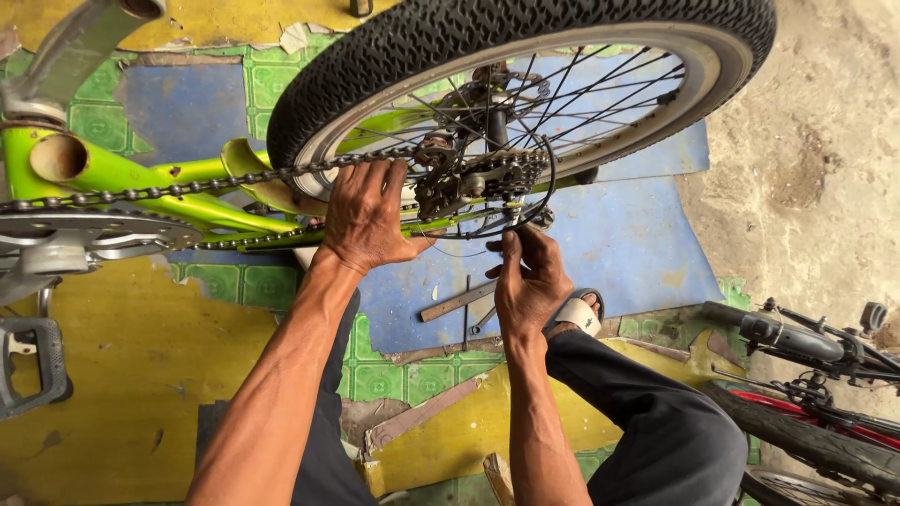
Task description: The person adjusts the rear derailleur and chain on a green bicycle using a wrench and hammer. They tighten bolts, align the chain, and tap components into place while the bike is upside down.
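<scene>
— Where are the hands?

— The left hand [366, 217] lies on the green bicycle frame [178, 173], fingers spread against the chain [169, 190] beside the rear wheel [525, 84]. The right hand [528, 281] sits below the sprocket [469, 178].

— Holding anything?

— Its fingers are pressed together, apparently pinching the thin black cable [548, 192], though it's hard to tell.

tyre [394, 47]: black rubber, knobbly matt tread | rim [656, 122]: pale metal, dull sheen | chain [187, 187]: dark greasy metal links | frame [122, 173]: glossy lime-green painted metal, chipped in places | floor mat [141, 375]: worn, torn sheet, matt yellow, blue and green | trousers [656, 422]: dark matt cloth | pedal [28, 365]: grey, scuffed
</scene>
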`<state>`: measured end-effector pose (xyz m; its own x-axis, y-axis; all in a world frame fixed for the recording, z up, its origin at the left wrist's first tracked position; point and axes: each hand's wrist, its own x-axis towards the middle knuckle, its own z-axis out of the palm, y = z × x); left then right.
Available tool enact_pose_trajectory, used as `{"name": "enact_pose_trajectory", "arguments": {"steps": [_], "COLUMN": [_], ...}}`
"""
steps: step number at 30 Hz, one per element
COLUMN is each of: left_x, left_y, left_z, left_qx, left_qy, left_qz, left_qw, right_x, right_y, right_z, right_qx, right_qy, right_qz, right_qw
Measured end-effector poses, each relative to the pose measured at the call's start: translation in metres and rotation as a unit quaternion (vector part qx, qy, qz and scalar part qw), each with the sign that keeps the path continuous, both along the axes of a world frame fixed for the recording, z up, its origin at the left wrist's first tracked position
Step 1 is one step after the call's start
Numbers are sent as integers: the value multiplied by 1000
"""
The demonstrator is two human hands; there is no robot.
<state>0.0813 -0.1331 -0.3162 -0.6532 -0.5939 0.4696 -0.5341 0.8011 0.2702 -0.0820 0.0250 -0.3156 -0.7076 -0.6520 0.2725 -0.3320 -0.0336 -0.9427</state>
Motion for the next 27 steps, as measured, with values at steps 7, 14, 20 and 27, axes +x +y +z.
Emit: {"name": "enact_pose_trajectory", "arguments": {"steps": [7, 14, 20, 27], "left_x": [3, 1, 1, 1], "left_y": [4, 5, 5, 6], "left_z": [3, 6, 9, 16], "left_qx": [12, 12, 0, 12], "left_qy": [-1, -8, -1, -7], "left_qz": [-2, 2, -1, 4], "left_qw": [1000, 1000, 1000, 1000], "right_x": [0, 8, 6, -16], "right_y": [-3, -4, 2, -26], "right_z": [6, 1, -11, -25], "right_qx": [6, -24, 3, -183], "right_qy": [-9, -32, -45, -92], "right_qz": [-13, -59, -110, -243], "right_qw": [1000, 997, 993, 948]}}
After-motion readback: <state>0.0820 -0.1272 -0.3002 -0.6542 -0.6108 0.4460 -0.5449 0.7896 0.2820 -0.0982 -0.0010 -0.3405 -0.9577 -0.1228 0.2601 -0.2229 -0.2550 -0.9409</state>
